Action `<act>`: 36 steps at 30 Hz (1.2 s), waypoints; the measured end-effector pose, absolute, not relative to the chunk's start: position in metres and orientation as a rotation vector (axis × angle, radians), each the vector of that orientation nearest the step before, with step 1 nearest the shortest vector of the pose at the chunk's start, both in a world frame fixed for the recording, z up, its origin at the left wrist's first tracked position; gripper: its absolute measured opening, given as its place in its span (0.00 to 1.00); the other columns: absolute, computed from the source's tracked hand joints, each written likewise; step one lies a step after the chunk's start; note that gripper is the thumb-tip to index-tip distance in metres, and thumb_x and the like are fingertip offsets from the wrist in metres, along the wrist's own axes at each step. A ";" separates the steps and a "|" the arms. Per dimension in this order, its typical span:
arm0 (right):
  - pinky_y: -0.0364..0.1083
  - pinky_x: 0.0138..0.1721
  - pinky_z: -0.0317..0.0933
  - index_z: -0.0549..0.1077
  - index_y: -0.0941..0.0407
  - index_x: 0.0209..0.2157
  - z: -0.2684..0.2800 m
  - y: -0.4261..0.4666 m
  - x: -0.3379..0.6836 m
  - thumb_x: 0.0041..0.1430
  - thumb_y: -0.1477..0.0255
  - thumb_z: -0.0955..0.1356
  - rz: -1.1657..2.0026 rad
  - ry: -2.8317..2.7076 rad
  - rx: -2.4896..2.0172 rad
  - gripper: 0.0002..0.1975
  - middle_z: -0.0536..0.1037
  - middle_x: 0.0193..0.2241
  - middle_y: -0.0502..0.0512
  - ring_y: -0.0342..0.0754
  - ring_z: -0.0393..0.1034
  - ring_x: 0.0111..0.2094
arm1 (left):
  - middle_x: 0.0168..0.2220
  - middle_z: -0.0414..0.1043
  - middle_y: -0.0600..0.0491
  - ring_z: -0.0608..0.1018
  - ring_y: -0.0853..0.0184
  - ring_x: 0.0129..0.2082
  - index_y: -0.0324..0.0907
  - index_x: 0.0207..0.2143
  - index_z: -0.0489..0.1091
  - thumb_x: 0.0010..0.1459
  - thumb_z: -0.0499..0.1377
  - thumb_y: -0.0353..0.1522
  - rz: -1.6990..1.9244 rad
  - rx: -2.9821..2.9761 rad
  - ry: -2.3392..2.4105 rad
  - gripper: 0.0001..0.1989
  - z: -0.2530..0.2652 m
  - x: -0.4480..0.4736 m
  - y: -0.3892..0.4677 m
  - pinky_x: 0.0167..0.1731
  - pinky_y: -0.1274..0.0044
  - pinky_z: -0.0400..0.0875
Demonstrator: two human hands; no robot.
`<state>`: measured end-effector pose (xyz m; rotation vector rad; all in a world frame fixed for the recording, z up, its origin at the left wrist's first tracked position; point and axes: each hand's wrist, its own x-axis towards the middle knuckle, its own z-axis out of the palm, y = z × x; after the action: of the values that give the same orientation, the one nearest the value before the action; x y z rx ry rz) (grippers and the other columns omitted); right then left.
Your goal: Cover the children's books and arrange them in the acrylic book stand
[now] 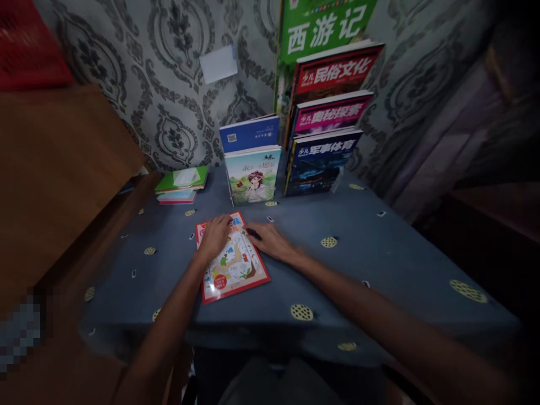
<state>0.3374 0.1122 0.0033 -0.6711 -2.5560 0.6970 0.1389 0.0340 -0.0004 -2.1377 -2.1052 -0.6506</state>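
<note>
A red-bordered children's book (236, 275) with a colourful illustrated cover lies flat and a little turned on the dark blue tablecloth. My left hand (216, 235) rests on its upper left part, palm down with the fingers stretched toward the top edge. At the book's upper right edge is my right hand (270, 241), closed around a black pen (253, 233) that slants along the fingers. Part of the cover's title is hidden under my left hand. Whether the pen's tip touches the cover cannot be made out.
Behind the book stand a pale green picture-cover book (253, 177) and a blue book (251, 135). Several large volumes stand in a row to their right, a dark blue book (320, 163) in front. A small stack of books (181, 183) lies at the back left. Patterned wallpaper (177, 135) closes the back.
</note>
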 end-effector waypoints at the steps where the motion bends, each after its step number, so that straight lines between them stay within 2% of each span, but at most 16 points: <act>1: 0.47 0.42 0.64 0.74 0.57 0.51 0.003 0.110 0.341 0.63 0.76 0.65 0.728 -2.541 -0.649 0.15 0.81 0.44 0.58 0.51 0.75 0.41 | 0.48 0.74 0.44 0.74 0.59 0.49 0.40 0.50 0.69 0.67 0.47 0.29 -0.644 -2.140 -2.098 0.14 0.000 0.139 0.034 0.52 0.65 0.66; 7: 0.42 0.36 0.64 0.76 0.54 0.48 0.003 0.089 0.368 0.63 0.76 0.64 0.909 -2.463 -0.496 0.14 0.82 0.40 0.53 0.44 0.73 0.33 | 0.47 0.75 0.44 0.74 0.59 0.47 0.39 0.49 0.69 0.67 0.47 0.29 -0.630 -2.141 -2.073 0.14 0.004 0.142 0.033 0.52 0.66 0.66; 13: 0.43 0.38 0.64 0.76 0.56 0.47 0.003 0.069 0.387 0.62 0.75 0.63 1.002 -2.436 -0.477 0.15 0.82 0.39 0.54 0.45 0.74 0.35 | 0.48 0.74 0.44 0.74 0.59 0.49 0.40 0.49 0.69 0.67 0.47 0.29 -0.631 -2.132 -2.084 0.14 0.005 0.144 0.033 0.53 0.66 0.66; 19: 0.44 0.37 0.64 0.77 0.55 0.47 0.002 0.054 0.407 0.63 0.70 0.63 1.057 -2.473 -0.522 0.15 0.82 0.36 0.53 0.45 0.73 0.32 | 0.48 0.74 0.45 0.74 0.60 0.49 0.39 0.49 0.69 0.67 0.47 0.29 -0.608 -2.150 -2.113 0.15 0.009 0.145 0.032 0.54 0.66 0.65; 23: 0.44 0.37 0.65 0.78 0.54 0.46 -0.001 0.045 0.420 0.63 0.70 0.62 1.085 -2.484 -0.512 0.15 0.82 0.38 0.54 0.45 0.74 0.33 | 0.49 0.74 0.44 0.74 0.60 0.49 0.37 0.50 0.69 0.67 0.47 0.28 -0.596 -2.148 -2.133 0.15 0.010 0.146 0.032 0.54 0.66 0.65; 28: 0.43 0.35 0.64 0.78 0.55 0.43 -0.001 0.041 0.425 0.64 0.68 0.62 1.099 -2.444 -0.495 0.15 0.82 0.32 0.53 0.44 0.73 0.29 | 0.49 0.74 0.43 0.74 0.59 0.49 0.37 0.49 0.69 0.67 0.47 0.28 -0.584 -2.152 -2.139 0.14 0.010 0.146 0.032 0.54 0.66 0.65; 32: 0.42 0.33 0.63 0.78 0.55 0.44 -0.001 0.042 0.424 0.63 0.68 0.63 1.094 -2.457 -0.511 0.14 0.82 0.32 0.53 0.43 0.72 0.28 | 0.50 0.74 0.43 0.74 0.59 0.50 0.37 0.51 0.69 0.67 0.47 0.28 -0.588 -2.150 -2.132 0.15 0.008 0.145 0.032 0.54 0.66 0.65; 36: 0.42 0.32 0.63 0.79 0.54 0.42 0.000 0.043 0.424 0.64 0.68 0.63 1.082 -2.476 -0.512 0.14 0.82 0.30 0.52 0.43 0.72 0.27 | 0.54 0.71 0.42 0.72 0.58 0.55 0.38 0.52 0.68 0.68 0.46 0.29 -0.545 -2.070 -2.178 0.15 0.006 0.145 0.027 0.56 0.64 0.64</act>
<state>0.4236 0.0427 -0.0002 -0.5117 -2.4764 1.0819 0.1455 0.0271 0.0062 -2.0697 -2.1784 -0.5454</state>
